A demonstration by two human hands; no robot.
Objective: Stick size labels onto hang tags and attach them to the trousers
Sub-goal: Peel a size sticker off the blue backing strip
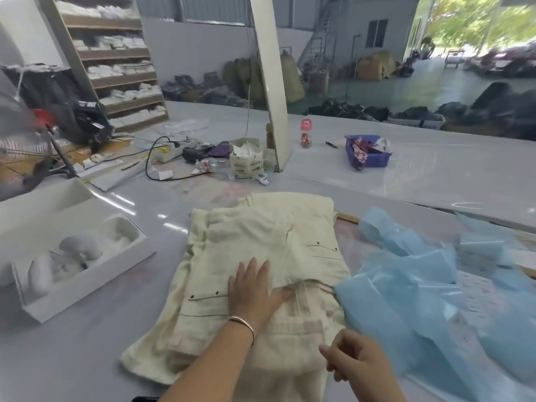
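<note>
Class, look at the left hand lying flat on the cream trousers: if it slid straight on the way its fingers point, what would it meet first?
The left hand points up and away, so it would probably first cross more cream trousers, the folded upper layer; depth is uncertain.

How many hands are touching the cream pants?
1 for sure. The left hand lies flat on the cream pants. The right hand hovers near their lower edge; contact is unclear.
</note>
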